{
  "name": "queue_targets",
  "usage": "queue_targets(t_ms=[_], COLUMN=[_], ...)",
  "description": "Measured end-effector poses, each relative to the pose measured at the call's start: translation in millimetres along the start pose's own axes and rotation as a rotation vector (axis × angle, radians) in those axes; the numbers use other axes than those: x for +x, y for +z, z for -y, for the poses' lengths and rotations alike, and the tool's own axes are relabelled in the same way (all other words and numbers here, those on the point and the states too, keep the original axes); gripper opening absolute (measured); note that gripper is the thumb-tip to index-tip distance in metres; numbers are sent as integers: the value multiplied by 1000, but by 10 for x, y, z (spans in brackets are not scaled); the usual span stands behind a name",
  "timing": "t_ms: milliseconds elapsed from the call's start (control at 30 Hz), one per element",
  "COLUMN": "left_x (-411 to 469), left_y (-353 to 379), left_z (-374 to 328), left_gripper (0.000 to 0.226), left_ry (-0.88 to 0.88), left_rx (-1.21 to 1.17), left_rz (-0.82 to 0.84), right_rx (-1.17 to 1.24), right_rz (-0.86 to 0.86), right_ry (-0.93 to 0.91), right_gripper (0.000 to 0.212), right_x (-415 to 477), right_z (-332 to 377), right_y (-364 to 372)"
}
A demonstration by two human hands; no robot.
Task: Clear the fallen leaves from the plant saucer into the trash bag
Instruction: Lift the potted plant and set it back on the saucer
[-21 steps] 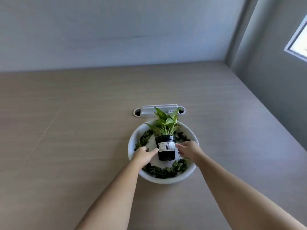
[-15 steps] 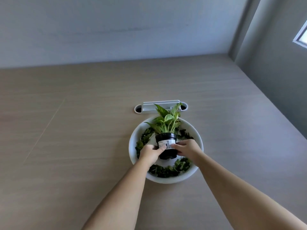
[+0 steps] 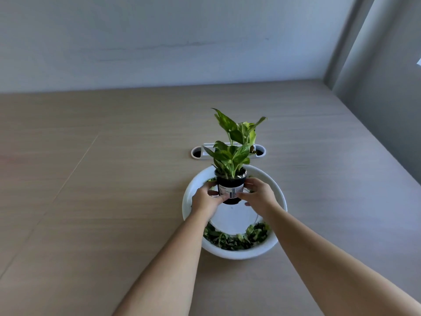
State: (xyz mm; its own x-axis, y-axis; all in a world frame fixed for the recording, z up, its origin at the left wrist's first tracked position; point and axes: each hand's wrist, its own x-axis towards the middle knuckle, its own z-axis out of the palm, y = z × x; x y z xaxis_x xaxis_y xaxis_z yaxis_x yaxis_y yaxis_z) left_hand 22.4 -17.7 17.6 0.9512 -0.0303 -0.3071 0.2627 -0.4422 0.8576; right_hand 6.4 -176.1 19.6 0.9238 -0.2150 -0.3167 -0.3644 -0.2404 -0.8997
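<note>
left hand (image 3: pixel 206 200), right hand (image 3: pixel 259 197) round pot (image 3: pixel 230 187) over saucer (image 3: pixel 239 254); leaves (image 3: pixel 232 241) along near rim

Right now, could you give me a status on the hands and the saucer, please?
Left hand and right hand grip the plant pot. Fallen leaves lie in the saucer. Trash bag not in view.

A pale wood-grain tabletop (image 3: pixel 95 224) fills the lower two-thirds of the frame and meets the wall (image 3: pixel 159 42) along its top and right edges. A thin seam (image 3: pixel 68 179) runs diagonally across its left part. A round white saucer (image 3: pixel 237 255) sits right of centre. Just above it, a white oblong cable slot (image 3: pixel 205 157) is set into the surface.
</note>
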Motion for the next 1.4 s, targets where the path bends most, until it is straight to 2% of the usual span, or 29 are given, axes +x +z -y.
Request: queue_targets(t_ms=[167,567,700,800,900,1000,1133,1200,1267,1400], left_x=[-57,-234,-277,-244,-232,-319,-455,-487,-491,-529], left_y=[142,234,224,220,171,100,110,151,206,283], left_z=[156,270,238,217,211,205,193,213,250,284], left_gripper=[55,36,39,47,35,21,52,57,53,19], left_ry=[-14,-2,3,-60,-141,-12,101,95,99,147], left_rx=[-30,-39,-6,33,214,627,1012,1090,1090,988], left_rz=[-20,-21,5,1,-25,48,227,281,283,207], right_rx=[17,12,-82,-169,-340,-671,-1009,-1069,-1103,-1125], right_rz=[-23,-32,-30,-24,-52,9,123,185,203,223], right_ry=[17,11,-4,59,152,100,-29,-53,-81,-124], right_gripper=[45,41,40,38,25,26,23,34,39,29], right_x=[-39,-183,-231,-217,-209,-298,-421,-459,-489,-528], right_z=[-235,-435,-440,-436,-367,-298,-312,-339,-371,-446], right_y=[66,75,61,38,-5,-32,-39,-10,50,135])
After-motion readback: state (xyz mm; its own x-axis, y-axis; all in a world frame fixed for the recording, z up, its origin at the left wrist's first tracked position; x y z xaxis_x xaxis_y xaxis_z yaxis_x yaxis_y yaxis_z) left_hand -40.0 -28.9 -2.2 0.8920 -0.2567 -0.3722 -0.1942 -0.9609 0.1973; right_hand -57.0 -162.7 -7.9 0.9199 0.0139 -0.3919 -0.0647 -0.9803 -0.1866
